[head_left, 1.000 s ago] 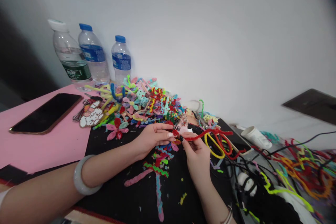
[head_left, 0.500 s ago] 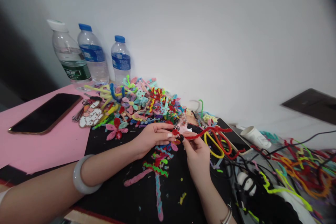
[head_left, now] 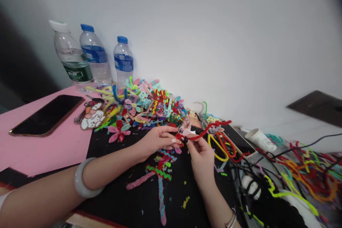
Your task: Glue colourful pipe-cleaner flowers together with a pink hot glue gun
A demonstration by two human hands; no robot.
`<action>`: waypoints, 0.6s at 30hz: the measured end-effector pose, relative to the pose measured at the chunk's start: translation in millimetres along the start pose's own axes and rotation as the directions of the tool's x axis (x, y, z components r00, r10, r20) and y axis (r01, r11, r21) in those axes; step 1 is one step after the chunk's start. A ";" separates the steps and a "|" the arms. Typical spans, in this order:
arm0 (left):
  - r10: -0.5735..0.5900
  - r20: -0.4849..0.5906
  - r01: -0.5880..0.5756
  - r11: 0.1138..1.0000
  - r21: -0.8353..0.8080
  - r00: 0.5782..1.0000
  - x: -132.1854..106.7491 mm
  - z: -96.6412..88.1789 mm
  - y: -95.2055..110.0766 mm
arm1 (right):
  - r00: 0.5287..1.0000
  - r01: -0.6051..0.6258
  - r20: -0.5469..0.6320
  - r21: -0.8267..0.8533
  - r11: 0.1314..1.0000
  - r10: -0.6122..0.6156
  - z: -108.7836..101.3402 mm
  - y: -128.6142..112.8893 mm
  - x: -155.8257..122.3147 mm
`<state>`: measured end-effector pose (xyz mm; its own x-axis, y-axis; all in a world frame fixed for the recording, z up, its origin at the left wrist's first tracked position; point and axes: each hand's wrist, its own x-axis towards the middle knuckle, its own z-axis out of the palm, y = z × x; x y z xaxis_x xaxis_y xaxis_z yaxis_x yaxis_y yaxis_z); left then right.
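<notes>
Both my hands meet over a black mat (head_left: 133, 199). My left hand (head_left: 156, 139) pinches the near end of a red pipe cleaner (head_left: 207, 129) by a small red coil. My right hand (head_left: 200, 156) grips the same red pipe cleaner just to the right, and its free end wiggles up and away to the right. A white bangle (head_left: 82, 178) circles my left wrist. Below my hands lies a pink and green pipe cleaner figure (head_left: 157, 178).
A heap of coloured pipe cleaner shapes (head_left: 141, 105) lies behind my hands. Three water bottles (head_left: 93, 57) stand at the wall. A phone (head_left: 48, 114) rests on pink paper (head_left: 40, 146). Right: red and yellow loops (head_left: 221, 146), a white cup (head_left: 260, 139), black cables, tangled pipe cleaners (head_left: 307, 171).
The free end of the red pipe cleaner has swung upward and farther from the table. My hands have stayed almost in place.
</notes>
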<state>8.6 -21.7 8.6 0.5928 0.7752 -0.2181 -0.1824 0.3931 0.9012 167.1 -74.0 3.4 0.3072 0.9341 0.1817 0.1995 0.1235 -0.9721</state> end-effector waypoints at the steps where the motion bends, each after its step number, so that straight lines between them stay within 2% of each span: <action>1: -0.001 0.009 0.000 1.000 0.010 1.000 -0.5 0.1 0.5 | 1.000 0.004 -0.008 -0.006 1.000 -0.004 -0.2 -0.7 -0.1; 13: 0.028 0.084 -0.033 0.997 0.063 0.996 0.1 -0.4 -1.4 | 0.997 0.003 -0.077 -0.006 1.000 -0.004 0.1 -7.0 0.8; 18: 0.016 -0.009 -0.015 0.998 0.056 1.000 -0.2 0.5 1.5 | 0.996 0.002 -0.092 -0.021 1.000 -0.004 -0.8 -7.3 0.3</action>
<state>8.7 -21.5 10.2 0.5824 0.7860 -0.2074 -0.1475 0.3531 0.9239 166.5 -74.9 10.7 0.3910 0.8986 0.1989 0.2199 0.1186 -0.9683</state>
